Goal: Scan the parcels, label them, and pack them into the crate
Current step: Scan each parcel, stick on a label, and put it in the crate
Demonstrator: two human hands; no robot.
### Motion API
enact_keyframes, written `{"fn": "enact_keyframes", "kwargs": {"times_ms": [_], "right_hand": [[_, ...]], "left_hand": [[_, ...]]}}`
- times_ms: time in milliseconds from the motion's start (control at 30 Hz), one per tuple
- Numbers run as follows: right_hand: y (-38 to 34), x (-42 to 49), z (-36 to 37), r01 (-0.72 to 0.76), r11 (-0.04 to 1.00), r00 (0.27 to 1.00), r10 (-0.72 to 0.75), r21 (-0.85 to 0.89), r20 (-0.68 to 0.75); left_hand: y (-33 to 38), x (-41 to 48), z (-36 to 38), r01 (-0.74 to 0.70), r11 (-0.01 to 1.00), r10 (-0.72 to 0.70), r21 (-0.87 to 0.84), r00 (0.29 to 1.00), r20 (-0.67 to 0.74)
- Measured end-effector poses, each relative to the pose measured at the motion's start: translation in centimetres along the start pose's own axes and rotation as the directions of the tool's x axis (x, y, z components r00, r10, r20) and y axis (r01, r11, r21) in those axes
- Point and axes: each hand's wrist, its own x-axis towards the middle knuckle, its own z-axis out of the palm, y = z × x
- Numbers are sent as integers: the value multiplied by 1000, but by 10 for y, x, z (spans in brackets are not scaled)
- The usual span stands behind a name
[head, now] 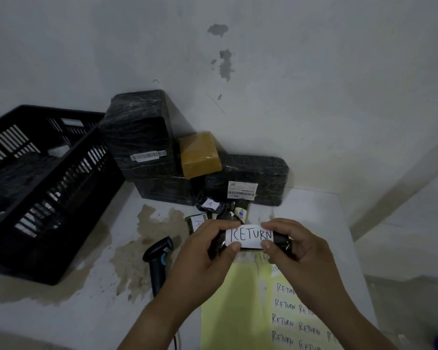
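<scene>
I hold a small black-wrapped parcel [282, 242] above the table with both hands. My left hand [202, 256] grips its left end and my right hand [293, 251] its right end. Thumbs and fingertips press on a white label reading RETURN [250, 237] that lies across its top. A black slatted crate [43, 188] stands at the left with dark parcels inside. The black barcode scanner [158, 258] lies on the table just left of my left wrist. A yellow sheet with several RETURN labels [238, 304] lies under my forearms.
Large black-wrapped parcels [139, 137] [248, 178] and a tan parcel [200, 154] are stacked against the wall behind. Small parcels with white labels [210, 204] lie just beyond my hands. The white table [61, 309] has brown stains near the scanner; its right edge drops off past my right arm.
</scene>
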Motion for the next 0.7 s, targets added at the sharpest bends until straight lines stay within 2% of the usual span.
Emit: {"fn": "enact_keyframes", "kwargs": {"times_ms": [167,300,500,700], "right_hand": [[1,-3,3,-33,998,999,31,59,32],[-1,-5,10,-96,979,994,83,178,77],[0,-3,25,-155,955,987,161,254,-2],[-10,4,76,-235,922,968,249,307,-7]], "left_hand": [[-6,-3,-4,39,995,-37,-88,999,21],[-6,-4,-14,25,996,-24,-81,1000,16],[-17,-10,-40,54,987,-54,-153,999,5],[-43,-16,-103,2,999,-1,40,1000,-8]]}}
